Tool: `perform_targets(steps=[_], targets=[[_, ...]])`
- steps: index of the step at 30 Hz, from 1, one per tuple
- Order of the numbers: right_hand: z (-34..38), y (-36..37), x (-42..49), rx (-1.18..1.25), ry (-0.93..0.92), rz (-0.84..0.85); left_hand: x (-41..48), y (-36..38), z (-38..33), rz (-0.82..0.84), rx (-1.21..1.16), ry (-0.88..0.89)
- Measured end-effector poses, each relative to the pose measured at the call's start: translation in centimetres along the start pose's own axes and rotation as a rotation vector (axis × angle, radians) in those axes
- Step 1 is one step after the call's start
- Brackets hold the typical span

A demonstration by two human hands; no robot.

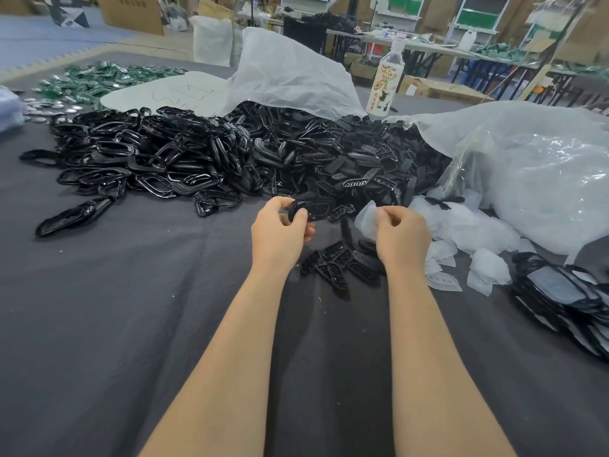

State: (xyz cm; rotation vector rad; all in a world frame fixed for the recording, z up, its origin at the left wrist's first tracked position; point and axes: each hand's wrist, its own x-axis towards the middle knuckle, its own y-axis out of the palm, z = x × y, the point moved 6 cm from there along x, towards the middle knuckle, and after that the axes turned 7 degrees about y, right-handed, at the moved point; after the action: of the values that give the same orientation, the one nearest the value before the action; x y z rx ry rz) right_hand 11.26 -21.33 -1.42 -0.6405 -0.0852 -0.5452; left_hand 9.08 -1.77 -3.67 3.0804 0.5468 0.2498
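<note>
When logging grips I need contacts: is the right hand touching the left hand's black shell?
Apart. Head view: the left hand pinches the black shell; the right hand holds a translucent white piece, a visible gap away.

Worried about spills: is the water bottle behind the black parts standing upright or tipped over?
Upright: the bottle stands on its base beyond the black parts, cap at the top.

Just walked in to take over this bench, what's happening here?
A person is working at a table covered in dark cloth. Their left hand grips a black key-fob shell, and their right hand pinches a translucent white piece beside it; the two parts are not yet joined. A pile of black plastic shells and frames lies behind, loose white pieces to the right, small black inserts below the hands.
</note>
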Motion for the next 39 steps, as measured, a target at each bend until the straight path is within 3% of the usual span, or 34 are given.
perform_targets(steps=[6, 11, 27, 31, 35, 39], targets=[[-0.2, -0.9, 0.2, 0.075, 0.016, -0.16, 0.0, -0.1, 0.2, -0.006, 0.012, 0.0], [-0.9, -0.6, 0.5, 0.191, 0.127, -0.135, 0.1, 0.0, 0.3, -0.004, 0.007, -0.006], [-0.4, 1.5, -0.1, -0.239, -0.024, 0.068, 0.1, 0.0, 0.2, 0.003, 0.021, -0.013], [-0.2, 0.1, 0.2, 0.054, 0.015, -0.037, 0.1, 0.0, 0.3, 0.002, 0.02, -0.01], [0.6, 1.0, -0.2, 0.513, 0.115, 0.197, 0.2, 0.1, 0.3, 0.008, 0.017, -0.006], [1.3, 1.8, -0.7, 0.593, 0.107, 0.269, 0.2, 0.1, 0.3, 0.002, 0.018, 0.001]])
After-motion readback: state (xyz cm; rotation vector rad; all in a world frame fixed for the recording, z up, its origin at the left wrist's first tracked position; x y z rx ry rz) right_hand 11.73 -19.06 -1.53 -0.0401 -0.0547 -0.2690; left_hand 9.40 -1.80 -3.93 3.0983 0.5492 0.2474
